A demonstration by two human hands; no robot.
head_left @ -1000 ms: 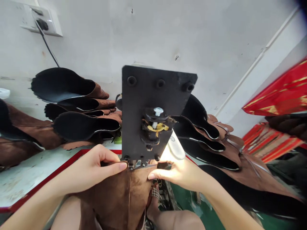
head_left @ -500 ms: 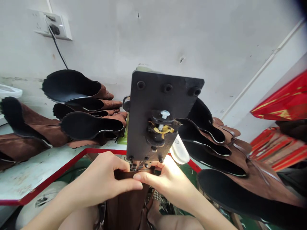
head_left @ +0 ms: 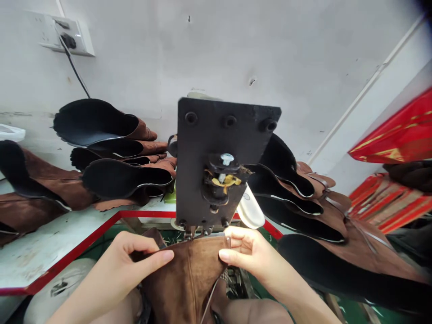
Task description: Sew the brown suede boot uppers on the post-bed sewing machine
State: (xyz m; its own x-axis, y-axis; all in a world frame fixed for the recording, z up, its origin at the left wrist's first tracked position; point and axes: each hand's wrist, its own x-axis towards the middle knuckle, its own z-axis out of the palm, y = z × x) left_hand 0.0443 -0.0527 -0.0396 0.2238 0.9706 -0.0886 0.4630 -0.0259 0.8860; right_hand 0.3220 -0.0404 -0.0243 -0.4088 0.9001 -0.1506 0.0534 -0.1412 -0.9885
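A brown suede boot upper (head_left: pixel 189 274) hangs below the black-faced head of a sewing machine (head_left: pixel 226 135), its top edge close under the machine's foot. My left hand (head_left: pixel 135 261) pinches that edge at the left between thumb and fingers. At the right, my right hand (head_left: pixel 248 252) grips the same edge, its thumb on the near face. A vertical seam runs down the suede between my hands. The machine's needle area is mostly hidden behind the face plate.
Stacks of brown boot uppers with black linings lie to the left (head_left: pixel 128 177) and right (head_left: pixel 303 225) on a white table (head_left: pixel 37 256) with red edging. A white lamp-like piece (head_left: pixel 251 211) hangs by the machine. A wall socket (head_left: pixel 69 38) holds a plugged cable.
My hands have moved apart along the edge, left hand leftward and right hand slightly rightward. The boot upper is spread wider, with more of its face and seam showing.
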